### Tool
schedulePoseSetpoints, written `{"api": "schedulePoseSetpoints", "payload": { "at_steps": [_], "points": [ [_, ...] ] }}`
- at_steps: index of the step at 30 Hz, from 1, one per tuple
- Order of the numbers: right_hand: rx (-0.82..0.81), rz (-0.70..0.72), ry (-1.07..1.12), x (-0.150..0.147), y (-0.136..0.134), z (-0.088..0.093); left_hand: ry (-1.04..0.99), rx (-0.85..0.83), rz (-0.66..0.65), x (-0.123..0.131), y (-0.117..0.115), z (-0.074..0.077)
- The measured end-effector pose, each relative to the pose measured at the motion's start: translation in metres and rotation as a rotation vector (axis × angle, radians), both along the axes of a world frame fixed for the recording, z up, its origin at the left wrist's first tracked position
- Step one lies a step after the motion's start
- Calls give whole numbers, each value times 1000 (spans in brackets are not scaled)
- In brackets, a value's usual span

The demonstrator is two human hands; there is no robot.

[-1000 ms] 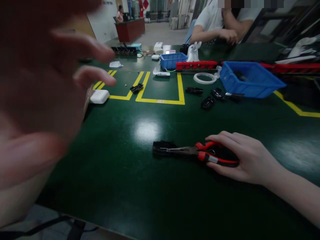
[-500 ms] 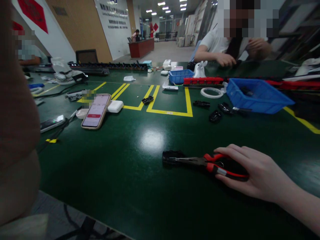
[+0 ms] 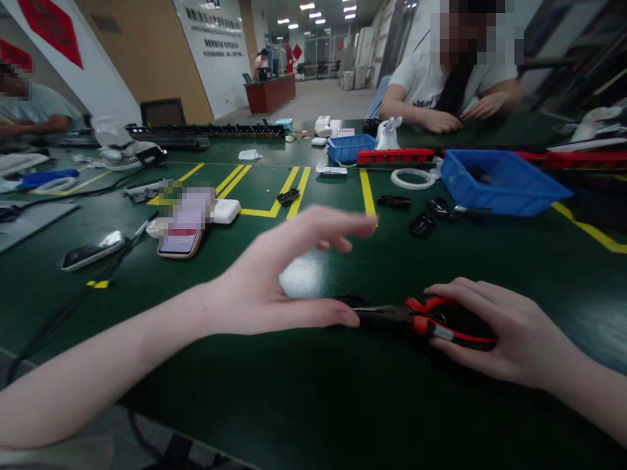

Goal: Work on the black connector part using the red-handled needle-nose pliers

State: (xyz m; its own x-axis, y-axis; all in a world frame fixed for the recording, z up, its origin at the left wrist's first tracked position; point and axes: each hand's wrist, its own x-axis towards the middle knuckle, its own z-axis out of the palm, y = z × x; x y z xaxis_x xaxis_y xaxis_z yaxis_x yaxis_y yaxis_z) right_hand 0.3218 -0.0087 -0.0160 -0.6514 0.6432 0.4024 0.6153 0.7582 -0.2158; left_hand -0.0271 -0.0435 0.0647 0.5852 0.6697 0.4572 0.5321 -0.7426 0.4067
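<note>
Red-and-black long-nose pliers [image 3: 416, 316] are in my right hand [image 3: 514, 333], whose fingers and thumb curve around the handles. The pliers' jaws point left, over a small black plastic part [image 3: 353, 300] on the table. Most of that part is hidden behind my left hand [image 3: 279, 281]. This left hand is open, thumb and fingers spread apart above the part and the jaw tips. I cannot tell whether the thumb touches the part.
A phone [image 3: 182, 228] and a white case [image 3: 226, 211] lie at the left. Several black parts [image 3: 422, 224] lie before a blue bin [image 3: 504, 189]. A white ring [image 3: 414, 179] sits beside the bin. A co-worker's hands [image 3: 441, 121] rest on the table's far side.
My left hand has come in from the left with its fingers spread, and now covers much of the black part. My right hand and the pliers stay nearly in place.
</note>
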Motion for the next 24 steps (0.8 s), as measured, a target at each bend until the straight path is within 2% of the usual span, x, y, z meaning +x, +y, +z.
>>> {"api": "schedulePoseSetpoints", "payload": {
  "at_steps": [3,6,8,17,24],
  "points": [
    [-5,10,9,-2,-1,2,-13,-111,-156,11,5,-25],
    [-31,1,34,-3,-2,4,31,-96,-192,18,6,-50],
    [-61,-5,43,-3,-2,4,48,-55,-200,21,5,-60],
    [-144,-5,72,-5,-3,4,62,73,-151,28,9,-70],
    [-169,-5,58,-6,-3,5,70,52,-160,25,11,-77]
  ]
}}
